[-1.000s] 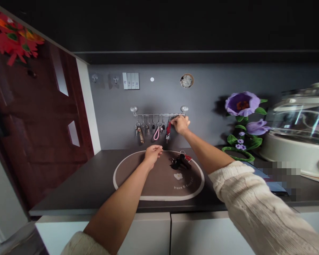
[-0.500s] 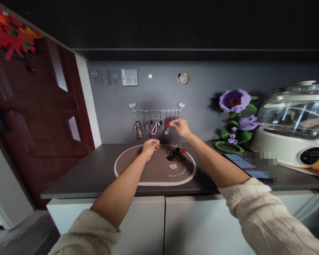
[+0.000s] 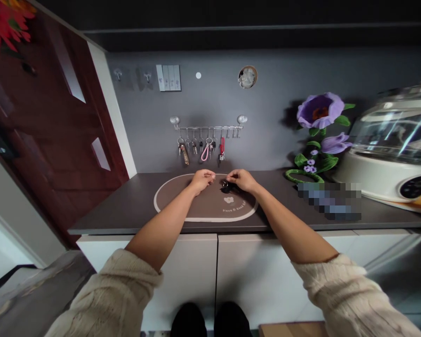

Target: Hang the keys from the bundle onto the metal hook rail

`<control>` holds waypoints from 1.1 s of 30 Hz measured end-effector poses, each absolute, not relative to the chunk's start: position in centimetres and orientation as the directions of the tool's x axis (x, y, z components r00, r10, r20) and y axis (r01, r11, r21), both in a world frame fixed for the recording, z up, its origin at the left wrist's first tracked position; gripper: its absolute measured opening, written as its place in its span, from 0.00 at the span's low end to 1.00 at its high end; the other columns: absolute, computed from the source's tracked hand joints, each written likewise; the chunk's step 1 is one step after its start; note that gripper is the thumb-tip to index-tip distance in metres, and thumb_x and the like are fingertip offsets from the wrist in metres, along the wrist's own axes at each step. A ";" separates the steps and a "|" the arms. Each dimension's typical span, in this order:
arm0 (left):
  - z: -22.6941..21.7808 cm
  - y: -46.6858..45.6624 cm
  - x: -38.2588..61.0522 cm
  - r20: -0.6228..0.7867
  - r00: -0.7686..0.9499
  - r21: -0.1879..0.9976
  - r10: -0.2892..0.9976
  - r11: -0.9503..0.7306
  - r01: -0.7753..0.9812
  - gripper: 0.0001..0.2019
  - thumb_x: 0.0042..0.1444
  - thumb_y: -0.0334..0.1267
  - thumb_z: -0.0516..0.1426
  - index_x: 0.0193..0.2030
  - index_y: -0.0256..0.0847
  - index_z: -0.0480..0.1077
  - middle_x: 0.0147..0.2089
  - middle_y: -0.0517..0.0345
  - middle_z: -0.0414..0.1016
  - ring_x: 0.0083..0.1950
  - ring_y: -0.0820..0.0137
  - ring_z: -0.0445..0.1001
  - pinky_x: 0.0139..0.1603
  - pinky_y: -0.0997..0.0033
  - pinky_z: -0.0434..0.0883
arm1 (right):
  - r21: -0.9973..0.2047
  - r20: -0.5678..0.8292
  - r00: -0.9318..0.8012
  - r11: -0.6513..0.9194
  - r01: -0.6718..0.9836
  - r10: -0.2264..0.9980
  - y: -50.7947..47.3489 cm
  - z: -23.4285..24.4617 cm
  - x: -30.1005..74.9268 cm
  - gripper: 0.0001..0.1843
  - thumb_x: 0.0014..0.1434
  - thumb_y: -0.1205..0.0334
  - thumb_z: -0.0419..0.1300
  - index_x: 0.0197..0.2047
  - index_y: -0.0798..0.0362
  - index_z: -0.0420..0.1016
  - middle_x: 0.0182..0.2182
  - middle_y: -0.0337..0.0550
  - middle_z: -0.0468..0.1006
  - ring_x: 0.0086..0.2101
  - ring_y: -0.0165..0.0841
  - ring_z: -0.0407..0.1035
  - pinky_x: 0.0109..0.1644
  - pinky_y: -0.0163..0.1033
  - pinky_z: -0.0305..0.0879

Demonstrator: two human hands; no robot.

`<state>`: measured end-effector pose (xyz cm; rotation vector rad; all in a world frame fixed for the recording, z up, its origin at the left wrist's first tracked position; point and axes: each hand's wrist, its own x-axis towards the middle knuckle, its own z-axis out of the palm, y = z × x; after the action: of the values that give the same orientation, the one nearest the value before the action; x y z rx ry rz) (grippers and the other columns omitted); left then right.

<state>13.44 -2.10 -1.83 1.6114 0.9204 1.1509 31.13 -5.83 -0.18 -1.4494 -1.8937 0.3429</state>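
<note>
My right hand rests on a black key bunch that lies on the brown oval mat, its fingers curled over the bunch. My left hand hovers over the mat just left of it, fingers curled in a loose fist; I cannot see anything in them. Above, on the grey wall, a metal hook rail carries several key sets, among them a red strap and a pink loop. The rail's right hooks are bare.
A dark counter tops white cabinets. Purple artificial flowers and a white appliance with a glass lid stand at the right. A dark red door is at the left. Light switches sit on the wall.
My right hand left the red strap on the rail and came down onto the black keys on the mat. The camera tilted down and drew back.
</note>
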 end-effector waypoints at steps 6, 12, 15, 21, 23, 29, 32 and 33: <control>-1.8 -2.4 13.6 0.250 0.316 0.953 0.915 -0.290 0.085 0.04 0.42 0.28 0.56 0.29 0.34 0.68 0.21 0.60 0.67 0.23 0.78 0.64 0.28 0.76 0.61 | -0.469 0.362 -0.178 0.344 0.814 0.915 -6.4 0.2 30.7 0.15 0.49 0.53 0.53 0.28 0.55 0.74 0.23 0.40 0.74 0.24 0.26 0.63 0.29 0.30 0.55; -1.9 -2.4 13.7 0.266 0.326 0.939 0.907 -0.321 0.124 0.05 0.42 0.26 0.56 0.29 0.33 0.68 0.21 0.61 0.67 0.24 0.79 0.63 0.31 0.75 0.61 | -0.349 0.368 -0.230 0.363 0.864 0.901 -6.2 0.1 30.4 0.14 0.47 0.54 0.55 0.29 0.54 0.75 0.26 0.40 0.75 0.27 0.26 0.64 0.31 0.30 0.56; -1.9 -2.5 13.7 0.269 0.331 0.932 0.904 -0.331 0.146 0.05 0.41 0.27 0.57 0.29 0.33 0.69 0.21 0.61 0.67 0.24 0.79 0.63 0.32 0.74 0.61 | -0.293 0.399 -0.222 0.353 0.888 0.890 -6.0 0.0 30.3 0.10 0.46 0.58 0.56 0.28 0.53 0.75 0.29 0.40 0.75 0.30 0.27 0.65 0.35 0.30 0.57; -2.0 -2.4 13.7 0.281 0.338 0.929 0.898 -0.343 0.139 0.04 0.41 0.28 0.57 0.28 0.34 0.69 0.21 0.60 0.67 0.25 0.77 0.63 0.33 0.73 0.61 | -0.247 0.450 -0.268 0.407 0.879 0.852 -5.7 -0.3 30.3 0.08 0.45 0.61 0.55 0.27 0.52 0.75 0.29 0.41 0.74 0.31 0.29 0.65 0.36 0.31 0.57; -2.1 -2.3 13.7 0.289 0.341 0.928 0.894 -0.350 0.132 0.04 0.40 0.29 0.58 0.28 0.34 0.69 0.22 0.60 0.67 0.25 0.77 0.63 0.33 0.72 0.62 | -0.262 0.450 -0.260 0.405 0.876 0.854 -5.7 -0.3 30.3 0.08 0.44 0.62 0.55 0.27 0.53 0.75 0.28 0.41 0.74 0.29 0.28 0.65 0.35 0.31 0.56; -2.1 -2.1 13.6 0.301 0.355 0.924 0.885 -0.363 0.123 0.04 0.41 0.29 0.57 0.27 0.34 0.69 0.22 0.60 0.67 0.25 0.77 0.63 0.33 0.73 0.62 | -0.358 0.424 -0.249 0.414 0.837 0.871 -6.0 -0.1 30.1 0.07 0.43 0.64 0.54 0.24 0.54 0.73 0.25 0.38 0.74 0.26 0.26 0.63 0.32 0.30 0.55; -2.1 -2.1 13.6 0.310 0.369 0.918 0.876 -0.377 0.124 0.04 0.42 0.28 0.56 0.28 0.33 0.69 0.22 0.60 0.67 0.25 0.78 0.63 0.32 0.73 0.61 | -0.416 0.412 -0.215 0.393 0.820 0.885 -6.3 0.0 30.0 0.07 0.42 0.64 0.53 0.23 0.55 0.72 0.24 0.38 0.73 0.25 0.25 0.63 0.30 0.30 0.55; -2.1 -2.1 13.7 0.314 0.369 0.916 0.875 -0.381 0.124 0.04 0.42 0.28 0.56 0.28 0.33 0.69 0.22 0.60 0.67 0.25 0.78 0.63 0.32 0.74 0.61 | -0.435 0.408 -0.199 0.381 0.816 0.891 -6.3 0.1 29.9 0.07 0.42 0.64 0.53 0.23 0.55 0.71 0.23 0.38 0.72 0.24 0.25 0.62 0.29 0.30 0.55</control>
<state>13.67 -2.13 -2.07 1.7643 0.8811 1.0894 29.91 -6.34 0.06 -1.4617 -2.0409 0.1617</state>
